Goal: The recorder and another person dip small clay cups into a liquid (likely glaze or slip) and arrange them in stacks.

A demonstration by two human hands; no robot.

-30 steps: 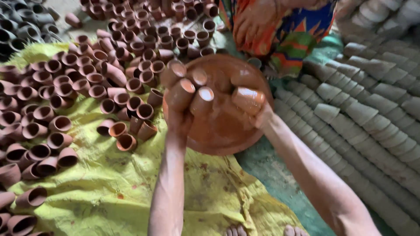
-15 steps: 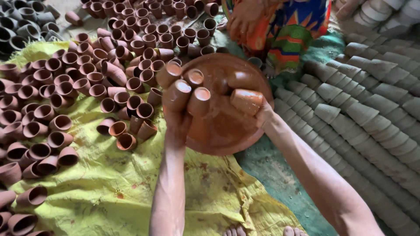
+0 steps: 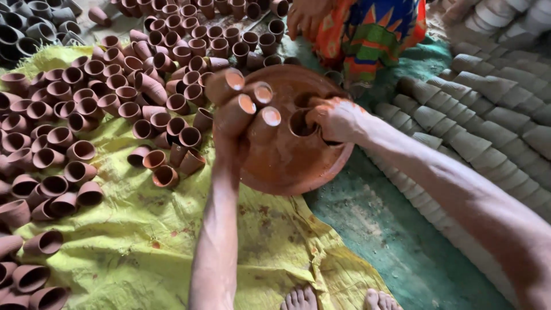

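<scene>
The left hand (image 3: 229, 138) holds a fanned cluster of small brown fired-clay cups (image 3: 244, 103) in a closed grip, just beside the right hand (image 3: 336, 117), whose grip closes on one cup in the round clay dish (image 3: 287, 166); light, brittle, best taken by the walls.

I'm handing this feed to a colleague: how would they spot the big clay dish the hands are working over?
Start at the yellow cloth covered with small brown clay cups. At its right edge, where the green floor begins, lies the clay dish, under the left hand gripping several cups and the right hand. It is the only wide, flat, round piece, far broader than any cup.
</scene>
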